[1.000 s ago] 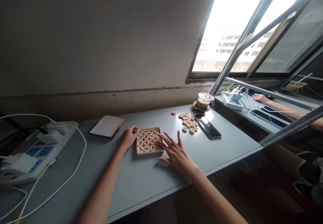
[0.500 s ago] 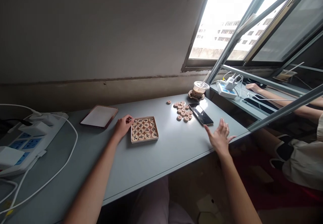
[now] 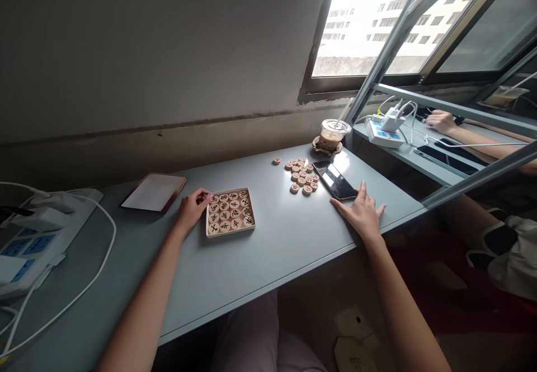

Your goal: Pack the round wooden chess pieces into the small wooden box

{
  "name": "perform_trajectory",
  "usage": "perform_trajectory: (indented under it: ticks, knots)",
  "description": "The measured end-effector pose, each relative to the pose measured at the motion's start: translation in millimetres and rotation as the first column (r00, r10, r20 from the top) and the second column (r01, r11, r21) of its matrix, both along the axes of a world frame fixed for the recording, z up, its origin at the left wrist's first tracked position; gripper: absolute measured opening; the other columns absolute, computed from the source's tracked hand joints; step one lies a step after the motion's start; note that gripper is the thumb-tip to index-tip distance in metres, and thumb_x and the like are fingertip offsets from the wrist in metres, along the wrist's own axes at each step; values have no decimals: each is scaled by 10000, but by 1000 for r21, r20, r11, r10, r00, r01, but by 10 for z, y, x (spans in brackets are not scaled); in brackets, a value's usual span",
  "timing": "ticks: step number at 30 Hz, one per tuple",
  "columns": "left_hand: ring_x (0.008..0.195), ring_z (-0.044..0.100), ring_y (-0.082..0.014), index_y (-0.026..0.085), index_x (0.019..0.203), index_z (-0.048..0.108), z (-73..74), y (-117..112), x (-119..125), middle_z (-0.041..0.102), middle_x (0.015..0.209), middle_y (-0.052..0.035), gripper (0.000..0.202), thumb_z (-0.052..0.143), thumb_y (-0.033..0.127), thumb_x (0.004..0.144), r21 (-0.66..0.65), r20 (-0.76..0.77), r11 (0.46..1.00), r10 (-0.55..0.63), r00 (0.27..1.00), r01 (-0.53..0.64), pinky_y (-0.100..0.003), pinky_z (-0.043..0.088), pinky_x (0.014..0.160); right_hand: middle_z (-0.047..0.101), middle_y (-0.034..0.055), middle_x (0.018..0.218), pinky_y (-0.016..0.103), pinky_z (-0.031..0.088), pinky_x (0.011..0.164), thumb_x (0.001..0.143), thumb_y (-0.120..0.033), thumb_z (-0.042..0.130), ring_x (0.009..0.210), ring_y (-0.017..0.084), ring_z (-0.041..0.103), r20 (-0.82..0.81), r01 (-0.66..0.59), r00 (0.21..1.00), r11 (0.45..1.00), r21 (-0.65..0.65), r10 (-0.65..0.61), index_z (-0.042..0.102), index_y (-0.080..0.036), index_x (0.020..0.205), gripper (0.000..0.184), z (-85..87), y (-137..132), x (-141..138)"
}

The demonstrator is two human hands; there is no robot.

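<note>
My left hand [image 3: 192, 212] is at the far left corner of a shallow open box [image 3: 230, 233], its fingers closed over the rim there. Inside the box, round wooden Chinese chess pieces [image 3: 224, 215] with dark characters lie in neat rows. My right hand [image 3: 361, 211] rests palm down with fingers spread, at the near end of a black smartphone [image 3: 334, 179]. Its fingertips are beside or on the phone's edge; contact is hard to tell. Left of the phone lies a loose cluster of chess pieces [image 3: 302, 175], and one single piece [image 3: 276, 160] sits apart from them.
The box lid [image 3: 153, 192] lies inside up at the left. A lidded drink cup [image 3: 333, 132] stands at the back. Power strips with white cables [image 3: 37, 243] lie far left, another [image 3: 384, 132] beyond the metal post. Another person's hand [image 3: 441, 121] rests on the neighbouring desk.
My right hand has come down and inward to the phone's near end. My left hand stays at the box corner. The whole view has shifted slightly.
</note>
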State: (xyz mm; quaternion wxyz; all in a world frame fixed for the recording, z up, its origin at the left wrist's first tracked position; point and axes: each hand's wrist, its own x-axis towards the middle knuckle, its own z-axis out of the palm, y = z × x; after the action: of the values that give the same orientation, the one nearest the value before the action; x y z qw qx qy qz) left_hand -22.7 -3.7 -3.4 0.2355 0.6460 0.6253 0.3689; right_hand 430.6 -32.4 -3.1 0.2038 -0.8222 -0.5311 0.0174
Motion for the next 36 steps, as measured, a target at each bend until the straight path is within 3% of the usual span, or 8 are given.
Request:
perform_trajectory:
  ticks: [5, 8, 12, 16, 21, 30, 33, 36]
  knots:
    - [742, 603, -188, 174, 819, 620, 26, -4, 11, 651, 735, -36, 338, 554, 502, 771, -22, -6, 1000, 4, 1000, -4, -252, 399, 649, 552, 186, 1277, 654, 128, 1062, 746, -685, 502, 1209, 373, 455, -31, 7, 1000, 993, 118, -3, 270, -150, 1391, 870, -30, 33, 27]
    - [754, 605, -194, 176, 833, 625, 28, -7, 13, 659, 756, -38, 351, 563, 515, 764, -34, -4, 999, 24, 1000, -24, -255, 401, 654, 576, 167, 1243, 651, 134, 1058, 736, -663, 536, 1179, 368, 480, -27, -7, 1000, 990, 141, 11, 320, -173, 1333, 802, -32, -35, 70]
    - [756, 603, -195, 177, 847, 633, 25, -2, 9, 657, 760, -38, 372, 564, 532, 762, -55, -6, 998, 35, 999, -36, -254, 396, 646, 513, 165, 1337, 687, 102, 1052, 778, -617, 511, 1233, 372, 437, -30, -17, 999, 994, 109, 20, 232, -190, 1403, 807, -19, -189, 99]
    - [737, 596, -189, 173, 845, 630, 21, 4, 6, 652, 761, -39, 387, 563, 544, 757, -62, 2, 998, 34, 999, -34, -249, 392, 624, 452, 163, 1408, 702, 96, 1048, 845, -586, 421, 1277, 365, 395, 18, -48, 999, 983, 179, 46, 149, -197, 1455, 773, -8, -378, 16]
    - [739, 595, -190, 174, 830, 623, 24, 13, 11, 647, 759, -39, 380, 556, 540, 757, -65, -6, 998, 26, 1000, -27, -247, 392, 623, 558, 138, 1302, 673, 103, 1068, 901, -510, 348, 1191, 337, 482, 76, -49, 997, 960, 275, 29, 225, -185, 1428, 631, -34, -543, -113]
    - [743, 602, -198, 182, 820, 615, 48, 8, 14, 646, 753, -40, 379, 534, 546, 758, -65, -19, 998, 8, 1000, -9, -249, 396, 618, 548, 136, 1317, 668, 29, 1089, 909, -463, 350, 1205, 326, 480, 89, -54, 996, 964, 261, 31, 282, -182, 1403, 573, -47, -609, -160]
    - [721, 602, -199, 184, 807, 613, 49, 6, 18, 640, 724, -37, 376, 537, 547, 746, -59, -22, 998, 18, 1000, -20, -251, 393, 607, 526, 143, 1343, 666, 31, 1092, 901, -517, 334, 1232, 331, 460, 49, -30, 999, 970, 242, 19, 260, -180, 1417, 621, -62, -616, -142]
    - [705, 598, -196, 185, 803, 615, 46, 6, 24, 636, 710, -34, 367, 535, 538, 747, -52, -12, 999, 11, 1000, -12, -251, 392, 602, 485, 170, 1380, 675, 78, 1082, 834, -632, 389, 1272, 359, 420, -43, 28, 999, 987, 158, -22, 172, -163, 1461, 813, -46, -535, -100]
